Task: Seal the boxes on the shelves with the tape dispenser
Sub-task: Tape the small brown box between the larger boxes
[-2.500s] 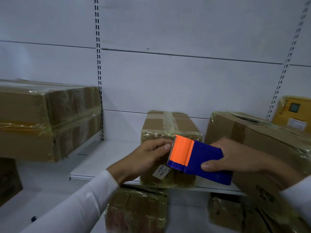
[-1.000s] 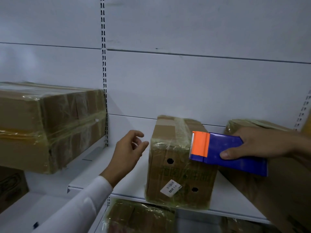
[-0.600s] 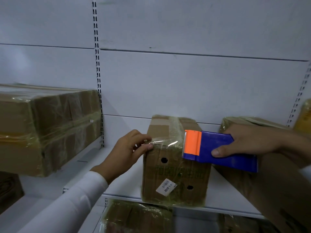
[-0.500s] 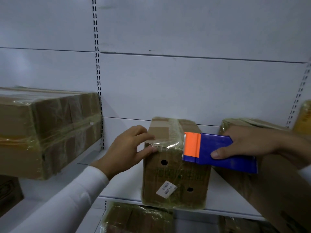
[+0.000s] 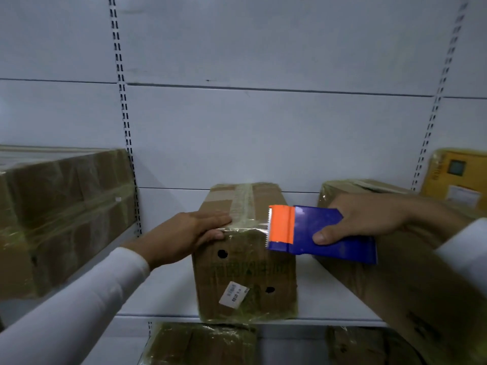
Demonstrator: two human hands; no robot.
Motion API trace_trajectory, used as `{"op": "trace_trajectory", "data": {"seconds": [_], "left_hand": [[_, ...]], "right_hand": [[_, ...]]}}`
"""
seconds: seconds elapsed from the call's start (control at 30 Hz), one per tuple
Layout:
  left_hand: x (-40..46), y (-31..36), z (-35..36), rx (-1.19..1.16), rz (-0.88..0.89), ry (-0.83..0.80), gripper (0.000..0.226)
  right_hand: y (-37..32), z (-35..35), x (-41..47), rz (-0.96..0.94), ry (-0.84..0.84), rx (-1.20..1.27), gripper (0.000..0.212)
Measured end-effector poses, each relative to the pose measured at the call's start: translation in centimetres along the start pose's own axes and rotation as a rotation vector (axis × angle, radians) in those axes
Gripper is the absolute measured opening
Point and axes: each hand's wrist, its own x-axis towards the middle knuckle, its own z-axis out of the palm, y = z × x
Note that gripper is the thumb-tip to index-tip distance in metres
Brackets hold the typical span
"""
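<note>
Nearest the camera, below the shelf edge, two film-wrapped cartons sit on a lower level: one [image 5: 203, 343] under centre, a darker one [image 5: 369, 349] to its right, both partly cut off by the frame.

White sleeves enter from both lower corners. On the white shelf [image 5: 168, 293] stands the small cardboard box [image 5: 245, 275], upright, front face toward the camera, with two round holes and a tilted white label [image 5: 233, 294] on that face. Left hand [image 5: 181, 234]: fingers straight and together, lying flat on the box's top left edge, thumb against the upper front face. Hand presses, does not pinch.

Right hand [image 5: 366, 219]: fingers curled over the top of the tape dispenser [image 5: 316, 234], thumb on its blue side, a firm grip. Dispenser has a blue body, orange front and serrated blade; the blade end meets the box's upper right front corner. A strip of clear tape [image 5: 246, 226] spans the box's top front edge between the left fingertips and the blade.

Just right of the small box, a large carton [image 5: 411, 280] runs toward the camera; the right forearm crosses above it. Well left, a big wrapped carton [image 5: 63, 217] sits on a neighbouring shelf. Far right, against the back panel, a yellow package [image 5: 458, 177]. Behind all: white panels with slotted uprights [image 5: 123, 122].
</note>
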Motion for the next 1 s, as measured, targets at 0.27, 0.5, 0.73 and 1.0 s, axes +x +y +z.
{"op": "trace_trajectory", "data": {"seconds": [0.27, 0.5, 0.73, 1.0], "left_hand": [[0.3, 0.3, 0.2, -0.046, 0.049, 0.002, 0.056], [-2.9, -1.9, -1.4, -0.018, -0.004, -0.022, 0.048], [-4.5, -2.1, -4.2, 0.218, -0.042, -0.035, 0.068], [1.4, 4.2, -0.9, 0.187, -0.014, -0.066, 0.054]], "right_hand": [[4.3, 0.1, -2.1, 0.083, 0.03, 0.188, 0.039], [4.5, 4.7, 1.3, -0.019, -0.014, 0.436, 0.043], [1.6, 4.9, 5.3, -0.089, -0.025, 0.444, 0.053], [2.2, 5.1, 5.0, -0.087, -0.07, 0.461, 0.045]]}}
